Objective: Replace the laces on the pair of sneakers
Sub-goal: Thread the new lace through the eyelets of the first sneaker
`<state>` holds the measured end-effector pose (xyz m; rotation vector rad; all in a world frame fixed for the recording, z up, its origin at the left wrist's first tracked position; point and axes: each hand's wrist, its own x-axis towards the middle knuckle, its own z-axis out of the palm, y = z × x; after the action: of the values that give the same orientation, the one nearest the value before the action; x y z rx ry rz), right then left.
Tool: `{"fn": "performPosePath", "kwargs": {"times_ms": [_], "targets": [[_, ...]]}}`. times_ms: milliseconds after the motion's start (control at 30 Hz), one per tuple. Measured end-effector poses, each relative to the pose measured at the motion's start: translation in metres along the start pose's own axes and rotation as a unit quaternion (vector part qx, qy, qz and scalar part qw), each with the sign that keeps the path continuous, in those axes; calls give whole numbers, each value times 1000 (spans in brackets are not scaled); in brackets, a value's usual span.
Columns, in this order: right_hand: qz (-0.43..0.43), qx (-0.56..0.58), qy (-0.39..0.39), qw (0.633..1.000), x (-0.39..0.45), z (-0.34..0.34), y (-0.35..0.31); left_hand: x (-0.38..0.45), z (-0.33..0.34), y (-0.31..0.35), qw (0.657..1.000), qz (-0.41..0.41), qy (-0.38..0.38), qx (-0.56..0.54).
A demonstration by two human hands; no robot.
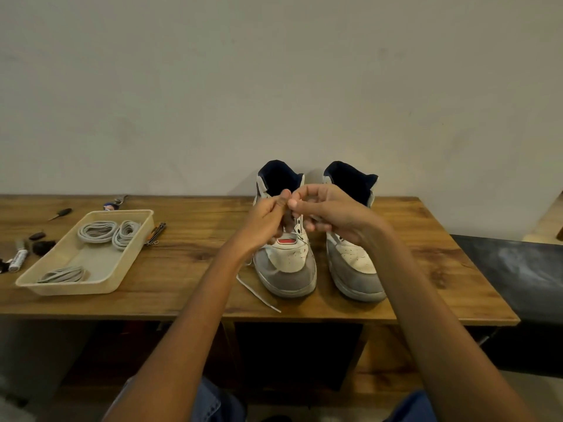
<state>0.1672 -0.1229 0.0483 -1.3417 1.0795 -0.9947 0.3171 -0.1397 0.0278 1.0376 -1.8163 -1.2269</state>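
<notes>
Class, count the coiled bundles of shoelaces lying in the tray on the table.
3. In the tray: one bundle at the far end, a second beside it, a third at the near end. None seems hidden.

Left hand (264, 222) and right hand (330, 213) meet over tongue of left sneaker (286, 263), fingers curled, pinching white lace (259, 295). Loose lace end trails below grip onto wooden table (189, 269). Right sneaker (355, 263) just beside grip. Tray (91, 287) of coiled grey laces (97, 231) well left of grip.
</notes>
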Motion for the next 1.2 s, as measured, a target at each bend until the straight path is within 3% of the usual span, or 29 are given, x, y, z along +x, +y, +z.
{"fn": "performPosePath", "kwargs": {"times_ms": [200, 333, 367, 467, 567, 667, 767, 833, 900, 1067, 1200], "targets": [[16, -73, 101, 992, -6, -31, 4, 8, -50, -19, 965, 66, 205, 149], [3, -87, 110, 990, -1, -24, 9, 5, -51, -32, 904, 2, 189, 385], [0, -109, 95, 989, 2, -18, 11, 6, -44, -31, 905, 26, 183, 383], [-22, -181, 79, 980, 9, 0, 16, 11, -22, -21, 956, 114, 116, 244], [-60, -195, 123, 971, 15, 6, 20, 14, -7, -20, 976, 114, 42, 182], [-81, -216, 178, 957, 20, 6, 31, 17, -4, -29, 971, 107, 108, 185], [-61, -376, 299, 875, 28, 11, 52, 19, -10, -34, 950, 115, 191, 217], [-14, -439, 309, 844, 31, 17, 67, 19, -11, -37, 946, 97, 197, 238], [7, -450, 307, 838, 32, 23, 76, 19, -6, -40, 947, 76, 182, 256], [-31, -434, 353, 828, 32, 30, 82, 23, 6, -41, 952, 72, 173, 243], [-73, -362, 362, 856, 25, 30, 88, 25, 10, -46, 950, 56, 149, 270]]}}
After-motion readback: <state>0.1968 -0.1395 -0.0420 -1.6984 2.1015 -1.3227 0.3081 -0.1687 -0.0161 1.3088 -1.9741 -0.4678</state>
